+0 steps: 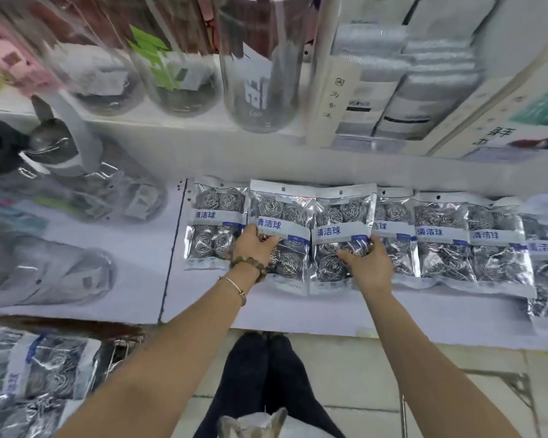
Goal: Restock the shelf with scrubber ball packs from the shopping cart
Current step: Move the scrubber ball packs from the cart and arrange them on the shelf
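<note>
Head view: two bare arms reach forward over the white shelf (298, 314) to a row of scrubber ball packs lying flat on it.
Left hand (257, 248): grips the first pack (280, 213) at its left edge with the thumb on the front. A bead bracelet (250, 267) sits at the wrist.
Right hand (369, 263): holds the second pack (342, 216), with the fingers curled over its lower half and the thumb at its right edge.
Held packs: side by side and touching, in the middle of the row.
In the way: the first pack overlaps the right edge of the leftmost pack (214, 222). The second pack covers the left part of the neighbouring pack (393, 229).
Further right: more packs (440, 235) run on to the frame edge.
Shopping cart (121, 349): at lower left, with spare packs (35, 374) piled inside.
Upper shelf: a tall glass cylinder (257, 74) stands above the row, and boxed foil rolls (424, 90) stand to its right.
Left of the dark divider (171, 248): clear-bagged goods (76, 197), too blurred to identify.
</note>
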Demonstrator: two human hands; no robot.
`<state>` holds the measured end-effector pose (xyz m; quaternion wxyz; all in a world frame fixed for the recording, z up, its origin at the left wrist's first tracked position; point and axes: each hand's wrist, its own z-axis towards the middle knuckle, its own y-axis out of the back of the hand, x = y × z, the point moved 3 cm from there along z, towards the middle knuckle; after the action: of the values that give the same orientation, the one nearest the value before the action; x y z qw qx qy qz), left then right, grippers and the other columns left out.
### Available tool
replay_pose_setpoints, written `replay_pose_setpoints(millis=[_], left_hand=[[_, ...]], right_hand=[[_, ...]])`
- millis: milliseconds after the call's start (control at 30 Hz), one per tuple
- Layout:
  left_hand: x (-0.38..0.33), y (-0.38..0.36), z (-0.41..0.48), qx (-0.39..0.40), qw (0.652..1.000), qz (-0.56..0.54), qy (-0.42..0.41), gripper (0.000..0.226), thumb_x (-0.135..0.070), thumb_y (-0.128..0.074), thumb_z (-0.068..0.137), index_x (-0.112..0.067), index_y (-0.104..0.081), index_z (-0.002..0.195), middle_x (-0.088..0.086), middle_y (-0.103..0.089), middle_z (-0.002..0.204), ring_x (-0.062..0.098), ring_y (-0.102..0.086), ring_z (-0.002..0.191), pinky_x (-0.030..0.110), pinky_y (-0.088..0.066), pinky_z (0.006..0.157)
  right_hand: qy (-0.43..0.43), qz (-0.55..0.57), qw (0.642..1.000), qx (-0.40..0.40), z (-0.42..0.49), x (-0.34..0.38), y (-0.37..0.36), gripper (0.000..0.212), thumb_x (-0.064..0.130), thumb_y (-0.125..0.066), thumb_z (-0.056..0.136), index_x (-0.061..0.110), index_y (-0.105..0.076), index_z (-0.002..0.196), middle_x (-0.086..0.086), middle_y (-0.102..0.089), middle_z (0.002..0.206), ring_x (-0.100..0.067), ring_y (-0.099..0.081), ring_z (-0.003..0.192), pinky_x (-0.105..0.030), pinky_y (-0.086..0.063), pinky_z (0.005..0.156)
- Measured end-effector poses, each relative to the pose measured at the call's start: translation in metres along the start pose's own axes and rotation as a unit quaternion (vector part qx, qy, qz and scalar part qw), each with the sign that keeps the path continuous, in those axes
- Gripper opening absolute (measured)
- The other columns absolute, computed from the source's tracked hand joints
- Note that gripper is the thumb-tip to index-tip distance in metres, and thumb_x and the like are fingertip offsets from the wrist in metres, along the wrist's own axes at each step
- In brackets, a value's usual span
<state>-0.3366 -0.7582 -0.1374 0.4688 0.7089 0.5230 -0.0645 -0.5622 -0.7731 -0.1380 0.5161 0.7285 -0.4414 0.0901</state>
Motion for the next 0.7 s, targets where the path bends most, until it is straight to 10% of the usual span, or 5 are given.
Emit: replay_pose_setpoints(millis=[133,267,433,600,700], left_hand=[[-0.001,-0.006,0.017,0.003,1.0,-0.009,0.024,0.062,-0.036,-0.058,0.088,-0.01,-0.034,0.138,0.01,-0.049,0.133,0.026,-0.049,0.119,0.034,-0.042,0.091],[0.003,-0.009,0.029,-0.016,1.0,0.002,0.001,0.058,-0.036,-0.06,0.086,-0.01,-0.038,0.133,0.003,-0.06,0.096,0.015,-0.058,0.08,0.024,-0.045,0.066],[0.006,-0.007,0.032,-0.051,0.995,0.046,-0.073,0.081,-0.038,-0.072,0.074,-0.016,-0.029,0.139,0.01,-0.039,0.135,0.025,-0.047,0.119,0.038,-0.046,0.096],[0.004,-0.015,0.014,0.075,0.876,0.378,-0.292,0.096,-0.066,-0.055,0.074,-0.034,0.0,0.146,0.004,0.018,0.153,0.028,0.014,0.141,0.044,0.007,0.11],[0.01,-0.023,0.015,0.111,0.838,0.439,-0.306,0.097,-0.069,-0.051,0.075,-0.035,0.007,0.145,0.006,0.028,0.15,0.034,0.024,0.137,0.048,0.013,0.108]], right_hand=[[-0.011,-0.057,0.998,-0.009,0.016,0.002,-0.018,0.086,0.049,-0.076,0.07,0.015,-0.037,0.139,-0.007,-0.057,0.129,-0.031,-0.055,0.114,-0.048,-0.047,0.095],[-0.012,-0.151,0.988,-0.026,0.023,-0.002,-0.032,0.087,0.06,-0.069,0.07,0.017,-0.035,0.138,-0.014,-0.057,0.126,-0.036,-0.049,0.12,-0.052,-0.039,0.1],[0.054,-0.226,0.972,-0.039,0.016,0.005,-0.033,0.085,0.054,-0.054,0.085,0.013,-0.015,0.149,-0.013,-0.025,0.152,-0.032,-0.018,0.141,-0.05,-0.014,0.113],[0.203,-0.326,0.923,0.035,0.007,0.009,-0.037,0.084,0.054,-0.053,0.086,0.024,-0.007,0.15,-0.006,0.001,0.159,-0.029,0.007,0.145,-0.048,0.004,0.114],[0.216,-0.394,0.89,0.075,0.007,0.007,-0.043,0.088,0.055,-0.054,0.085,0.028,-0.002,0.15,-0.007,0.014,0.157,-0.03,0.016,0.143,-0.052,0.006,0.113]])
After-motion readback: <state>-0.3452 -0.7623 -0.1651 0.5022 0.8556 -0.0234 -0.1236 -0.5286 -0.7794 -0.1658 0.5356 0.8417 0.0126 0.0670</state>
